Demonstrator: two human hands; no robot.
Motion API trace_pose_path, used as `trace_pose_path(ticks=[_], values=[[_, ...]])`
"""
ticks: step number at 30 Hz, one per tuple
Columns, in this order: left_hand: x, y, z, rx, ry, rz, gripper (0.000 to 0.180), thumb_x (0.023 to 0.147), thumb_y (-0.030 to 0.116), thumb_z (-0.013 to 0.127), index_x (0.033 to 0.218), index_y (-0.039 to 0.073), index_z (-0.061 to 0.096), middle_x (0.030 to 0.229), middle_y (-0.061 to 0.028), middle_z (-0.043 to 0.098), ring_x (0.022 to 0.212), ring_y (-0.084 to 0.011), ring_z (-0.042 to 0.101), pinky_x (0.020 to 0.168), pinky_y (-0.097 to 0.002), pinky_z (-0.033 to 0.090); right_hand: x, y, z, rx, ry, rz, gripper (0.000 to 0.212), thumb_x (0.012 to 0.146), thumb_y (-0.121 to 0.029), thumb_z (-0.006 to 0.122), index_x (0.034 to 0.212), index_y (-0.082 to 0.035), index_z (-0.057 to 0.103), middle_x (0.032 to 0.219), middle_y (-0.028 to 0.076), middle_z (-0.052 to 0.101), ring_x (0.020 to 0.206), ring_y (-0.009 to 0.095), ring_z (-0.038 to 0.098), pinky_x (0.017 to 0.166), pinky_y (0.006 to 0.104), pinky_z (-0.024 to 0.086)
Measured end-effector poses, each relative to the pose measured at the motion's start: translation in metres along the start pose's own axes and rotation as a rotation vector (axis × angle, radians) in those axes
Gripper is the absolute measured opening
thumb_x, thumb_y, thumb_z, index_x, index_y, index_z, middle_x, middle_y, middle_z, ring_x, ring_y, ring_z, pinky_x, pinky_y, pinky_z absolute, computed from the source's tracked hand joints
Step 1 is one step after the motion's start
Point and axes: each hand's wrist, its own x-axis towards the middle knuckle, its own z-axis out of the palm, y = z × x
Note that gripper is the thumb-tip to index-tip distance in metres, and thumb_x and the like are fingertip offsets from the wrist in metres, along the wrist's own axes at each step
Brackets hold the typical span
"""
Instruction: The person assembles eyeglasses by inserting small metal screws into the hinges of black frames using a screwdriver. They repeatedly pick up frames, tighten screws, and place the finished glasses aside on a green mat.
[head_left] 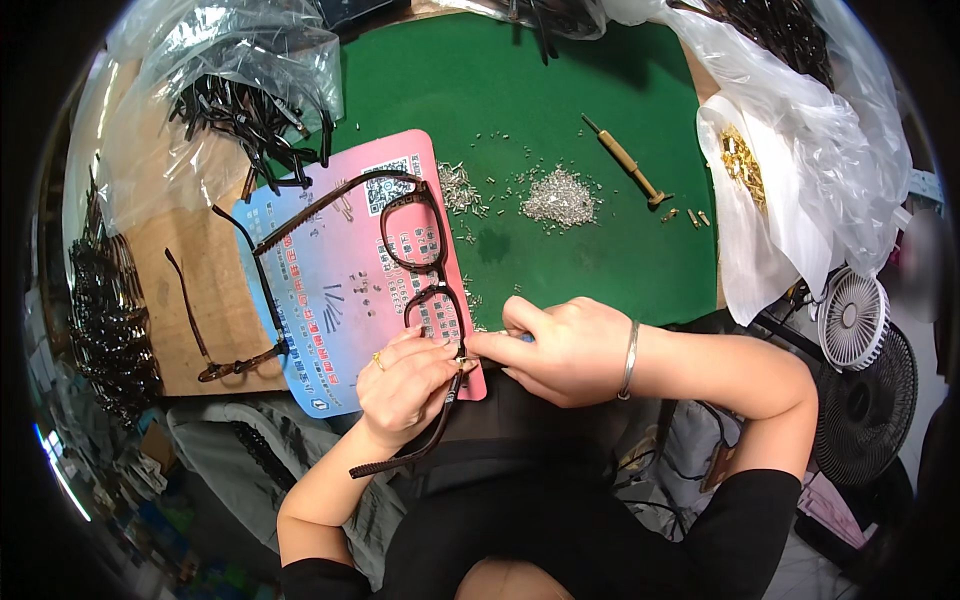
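2 hands at glasses, green mat

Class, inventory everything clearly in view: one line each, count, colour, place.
Work surface: one, green, centre
Bench: one, brown, left
Mat: one, pink and blue, left of centre
Held glasses frame: one, dark brown, over mat
Second glasses frame: one, brown, at mat's left
Glasses parts: many, dark, left
Silver parts: many, silver, two piles, centre
Slim tool: one, brass, right of them
Gold parts: many, gold, right
Bags: several, clear and white, upper corners
Small fan: one, white, right
Large fan: one, black, below it
Ring: one, gold, on finger
Bracelet: one, silver, on wrist
Sleeves: two, black, bottom
Left hand: one, bare, holding frame
Right hand: one, bare, at frame
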Motion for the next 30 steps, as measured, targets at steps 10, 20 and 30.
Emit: trace_pose_path(ticks=[10, 20, 30], values=[[-0.001, 0.000, 0.001, -0.005, 0.017, 0.015, 0.017, 0.061, 0.004, 0.077, 0.070, 0.005, 0.063, 0.078, -0.0066, 0.066, 0.073, -0.0207, 0.064, 0.077, -0.0358, 0.052, 0.004, -0.001, -0.001, 0.040, -0.111, 0.033, 0.034, 0.077, -0.016, 0.060, 0.108, -0.008, 0.049, 0.083, 0.013, 0.048, 0.052, 0.029, 0.058, 0.045, 0.0387, 0.050], [-0.005, -0.001, 0.006, -0.017, 0.027, 0.019, 0.017, 0.063, 0.006, 0.077, 0.074, 0.006, 0.063, 0.079, -0.0050, 0.066, 0.074, -0.0199, 0.064, 0.085, -0.0398, 0.048, 0.000, 0.000, 0.010, -0.097, -0.075, -0.002, 0.025, 0.078, -0.015, 0.056, 0.101, -0.006, 0.049, 0.080, 0.014, 0.049, 0.052, 0.027, 0.061, 0.044, 0.0364, 0.051], [0.037, 0.012, -0.020, -0.107, 0.085, -0.052, 0.023, 0.060, 0.017, 0.082, 0.073, 0.010, 0.064, 0.071, -0.0013, 0.056, 0.064, -0.0183, 0.052, 0.078, -0.0358, 0.045, -0.020, 0.003, -0.011, -0.059, 0.120, 0.127, 0.035, 0.082, -0.022, 0.059, 0.112, -0.007, 0.052, 0.088, 0.010, 0.050, 0.063, 0.025, 0.060, 0.053, 0.0349, 0.050]])
